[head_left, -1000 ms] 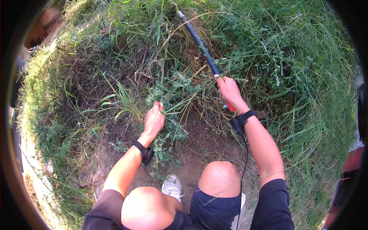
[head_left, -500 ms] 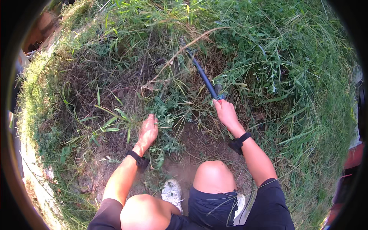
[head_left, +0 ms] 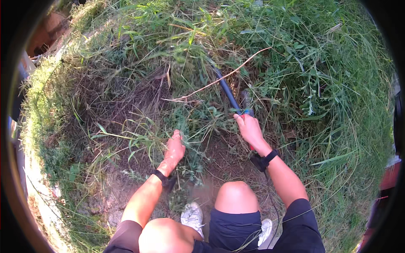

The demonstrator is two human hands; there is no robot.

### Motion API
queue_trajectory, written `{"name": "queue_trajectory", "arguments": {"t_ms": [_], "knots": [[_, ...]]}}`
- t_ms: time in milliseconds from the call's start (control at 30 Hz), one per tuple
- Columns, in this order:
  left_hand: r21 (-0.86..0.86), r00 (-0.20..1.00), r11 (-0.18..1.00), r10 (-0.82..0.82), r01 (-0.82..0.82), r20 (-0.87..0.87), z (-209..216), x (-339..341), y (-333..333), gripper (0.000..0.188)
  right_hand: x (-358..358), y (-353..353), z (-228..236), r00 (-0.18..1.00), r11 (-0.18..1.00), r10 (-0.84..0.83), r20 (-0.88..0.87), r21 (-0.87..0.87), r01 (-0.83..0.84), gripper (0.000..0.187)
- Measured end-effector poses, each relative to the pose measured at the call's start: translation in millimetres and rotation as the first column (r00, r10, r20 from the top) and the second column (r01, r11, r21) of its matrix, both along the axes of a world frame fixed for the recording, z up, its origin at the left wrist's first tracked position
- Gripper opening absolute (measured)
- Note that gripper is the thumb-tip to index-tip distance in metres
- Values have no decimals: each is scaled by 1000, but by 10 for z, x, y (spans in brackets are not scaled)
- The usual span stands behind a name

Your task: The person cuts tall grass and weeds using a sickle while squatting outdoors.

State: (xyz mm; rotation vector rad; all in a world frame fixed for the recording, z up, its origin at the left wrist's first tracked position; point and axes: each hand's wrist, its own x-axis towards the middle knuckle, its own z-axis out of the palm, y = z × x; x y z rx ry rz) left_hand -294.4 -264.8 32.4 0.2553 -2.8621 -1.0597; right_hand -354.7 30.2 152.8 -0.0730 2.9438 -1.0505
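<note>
My right hand [head_left: 250, 130] is wrapped round the red grip of a hand tool with a dark tubular shaft [head_left: 229, 93]. The shaft slants up and leftward into the grass, where its far end is hidden among blades. Left of it, my left hand [head_left: 173, 148] is closed round a bunch of green weeds [head_left: 192, 145], whose leafy stems spread out beside and above the fist. A thin dry stalk [head_left: 228, 76] lies across the shaft. Both wrists wear black bands.
Thick tall grass [head_left: 350, 84] rises on the right and at the far side. Brown dry stems [head_left: 122, 101] cover the slope on the left. Bare soil [head_left: 223, 156] shows before my knees, and my white shoes [head_left: 193, 217] are on the ground. A thin cable [head_left: 276, 202] hangs below my right wrist.
My left hand has shifted a little right, with the weeds still in it. The tool's far end has sunk deeper behind grass. The dry stalk has swung right and lower.
</note>
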Motion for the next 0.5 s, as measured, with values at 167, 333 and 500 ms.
{"name": "queue_trajectory", "arguments": {"t_ms": [167, 333, 500], "knots": [[-44, 998, 998, -43, 41, -47, 203, 82, 228, 29, -429, -62, -76, 994, 992, -107, -24, -71, 105, 48], [214, 999, 977, 1, -11, 48, 333, 76, 349, 40, -322, 185, -353, 994, 969, 108, -8, -223, -107, 29], [-113, 993, 990, -90, 82, -75, -28, 58, 96, 43, 19, 349, -231, 854, 767, 227, 469, -627, 140, 17]]}}
